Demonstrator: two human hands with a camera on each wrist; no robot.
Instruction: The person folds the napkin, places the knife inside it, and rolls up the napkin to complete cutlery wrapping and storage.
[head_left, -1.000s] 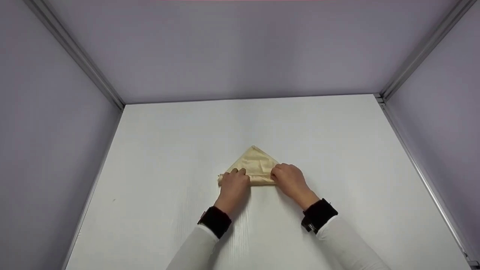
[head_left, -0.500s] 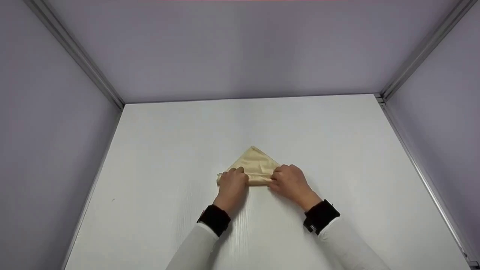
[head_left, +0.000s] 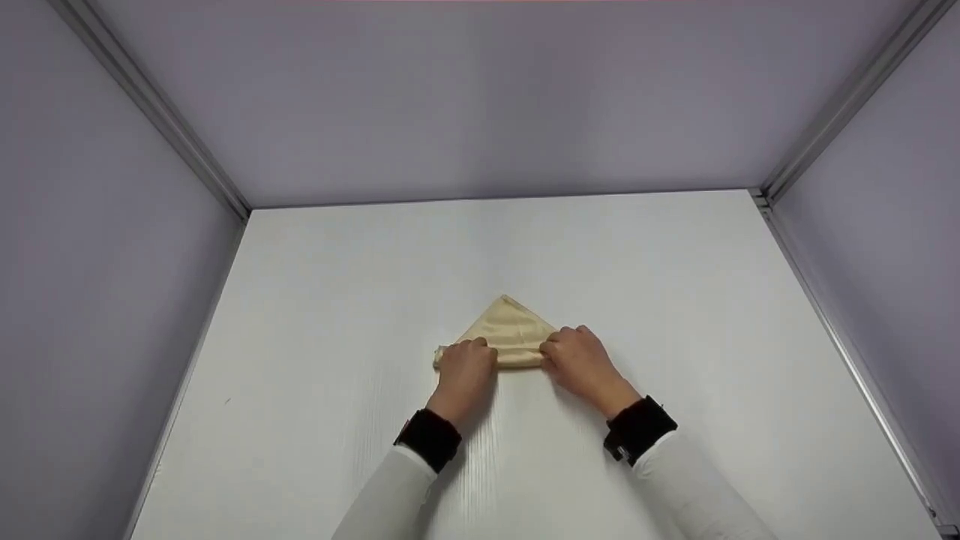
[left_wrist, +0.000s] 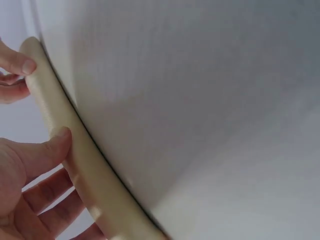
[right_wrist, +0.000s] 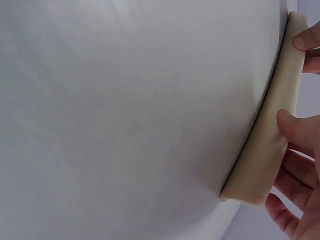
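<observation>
Head view: both our hands grip the rolled near edge of a beige cloth [head_left: 510, 334] on the white counter [head_left: 337, 300].

Going left to right, our left hand [head_left: 465, 371] curls over the roll's left end, thumb on the near side and fingers [left_wrist: 50, 192] tucked behind it, as the left wrist view shows. The cloth lies mid-counter, its triangular point aimed away from us. Our right hand [head_left: 581, 364] pinches the right end the same way, thumb against the thick fold [right_wrist: 270, 150]. We judge the fabric soft, light and limp, with a slight sheen that may let it slip, so it is best held at both ends of the roll to stop it unrolling.
</observation>
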